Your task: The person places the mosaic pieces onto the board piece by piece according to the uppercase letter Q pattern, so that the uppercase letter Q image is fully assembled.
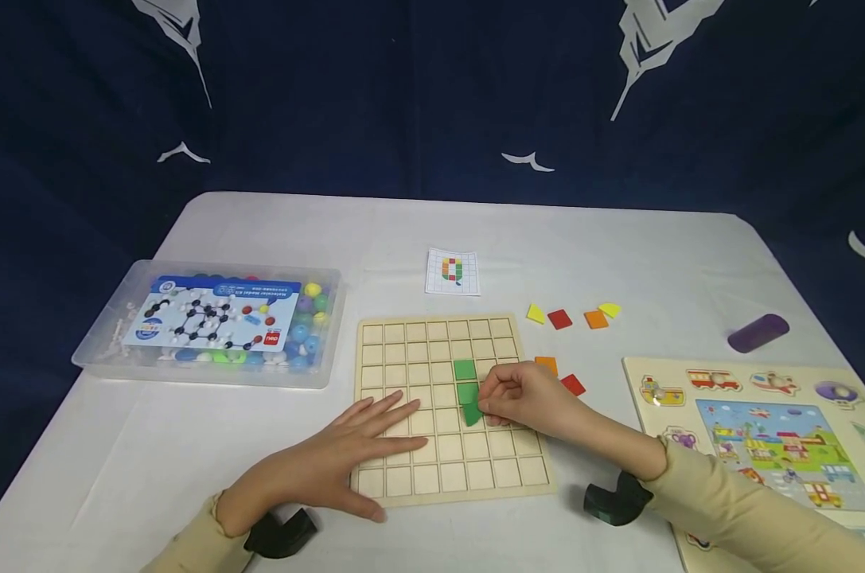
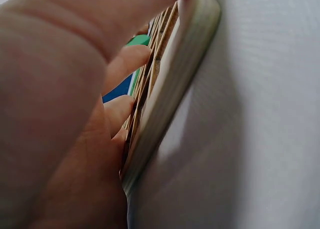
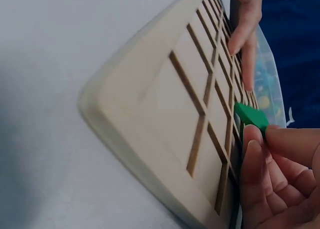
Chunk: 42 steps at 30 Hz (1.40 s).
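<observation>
A wooden grid board (image 1: 439, 461) lies on the white table. My left hand (image 1: 353, 454) rests on its left side, fingers spread and straight, thumb at the near edge. With thumb and forefinger, my right hand (image 1: 525, 398) pinches a green tile (image 3: 253, 116) with a slanted edge, low over the grid. Beyond it, a green square (image 1: 465, 369) and another green square (image 1: 468, 393) line up in one column. A small card (image 1: 452, 272) with a coloured tile pattern on a grid lies behind the board.
Right of the board are loose red (image 1: 559, 319), orange (image 1: 596, 319) and yellow tiles (image 1: 535, 313). A clear box (image 1: 325, 374) of molecular model parts stands at left. At right lie a picture puzzle board (image 1: 640, 390) and a purple cylinder (image 1: 758, 333).
</observation>
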Each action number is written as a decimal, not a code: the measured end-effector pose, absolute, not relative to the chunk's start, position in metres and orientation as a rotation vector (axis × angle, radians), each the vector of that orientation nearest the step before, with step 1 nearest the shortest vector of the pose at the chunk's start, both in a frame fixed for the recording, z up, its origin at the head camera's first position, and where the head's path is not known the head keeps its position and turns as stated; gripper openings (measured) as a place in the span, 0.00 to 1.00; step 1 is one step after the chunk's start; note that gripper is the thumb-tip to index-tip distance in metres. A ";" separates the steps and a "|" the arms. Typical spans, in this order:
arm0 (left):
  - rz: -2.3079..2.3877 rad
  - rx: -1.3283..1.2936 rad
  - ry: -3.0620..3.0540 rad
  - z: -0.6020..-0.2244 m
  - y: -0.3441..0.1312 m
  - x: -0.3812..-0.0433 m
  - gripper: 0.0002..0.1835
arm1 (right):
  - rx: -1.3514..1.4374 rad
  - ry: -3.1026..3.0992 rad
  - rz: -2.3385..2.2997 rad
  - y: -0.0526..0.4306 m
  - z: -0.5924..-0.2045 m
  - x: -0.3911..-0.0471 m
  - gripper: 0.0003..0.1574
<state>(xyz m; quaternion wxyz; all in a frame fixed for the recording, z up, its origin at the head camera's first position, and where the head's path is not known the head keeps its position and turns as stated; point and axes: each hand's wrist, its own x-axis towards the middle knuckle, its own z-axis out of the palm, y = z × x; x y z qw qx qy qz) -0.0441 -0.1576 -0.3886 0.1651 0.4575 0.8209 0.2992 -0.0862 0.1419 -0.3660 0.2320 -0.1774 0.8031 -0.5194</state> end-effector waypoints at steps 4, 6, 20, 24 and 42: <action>0.851 1.300 2.339 -0.389 -0.157 -0.044 0.47 | -0.554 2.335 -1.291 0.141 -0.367 -0.085 0.05; 0.849 1.304 2.341 -0.389 -0.158 -0.044 0.47 | -0.589 2.392 -1.227 0.141 -0.367 -0.084 0.05; 0.859 1.311 2.340 -0.388 -0.158 -0.044 0.47 | -0.700 2.500 -1.124 0.139 -0.365 -0.084 0.06; 0.865 1.305 2.332 -0.389 -0.158 -0.044 0.47 | -0.711 2.489 -1.145 0.139 -0.364 -0.084 0.05; 0.867 1.347 2.340 -0.389 -0.159 -0.044 0.46 | -0.683 2.455 -1.245 0.148 -0.355 -0.085 0.06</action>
